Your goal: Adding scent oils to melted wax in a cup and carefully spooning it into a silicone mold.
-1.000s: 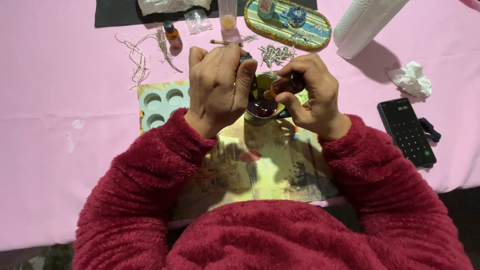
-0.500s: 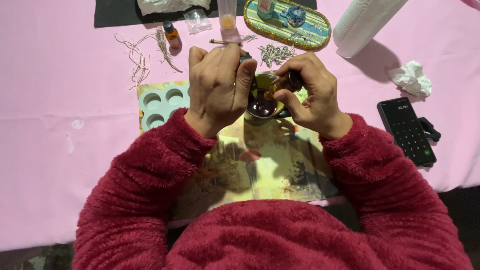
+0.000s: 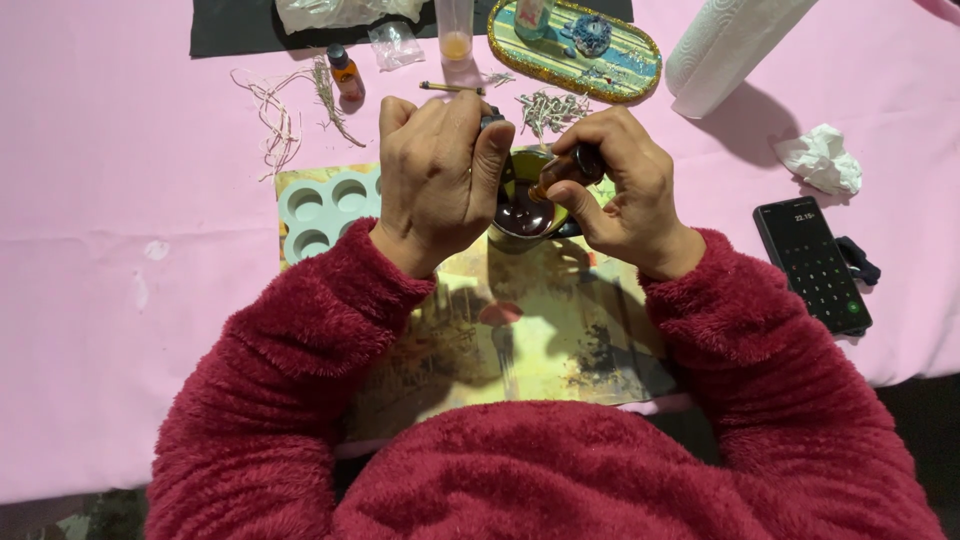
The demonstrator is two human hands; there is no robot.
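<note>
Still, the right hand (image 3: 625,190) pinches a small brown bottle (image 3: 565,168) tipped over the cup (image 3: 525,205) of dark liquid just beside it; the left hand (image 3: 435,185) stays closed over the cup's rim. Nothing has shifted in 1 second, so pouring continues. Mould (image 3: 325,210) lies left.

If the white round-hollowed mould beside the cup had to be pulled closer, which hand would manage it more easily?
Probably the left hand. The white silicone mould with round hollows lies right beside its wrist, while the right hand tips a small brown bottle over the cup of dark liquid, farther away.
</note>
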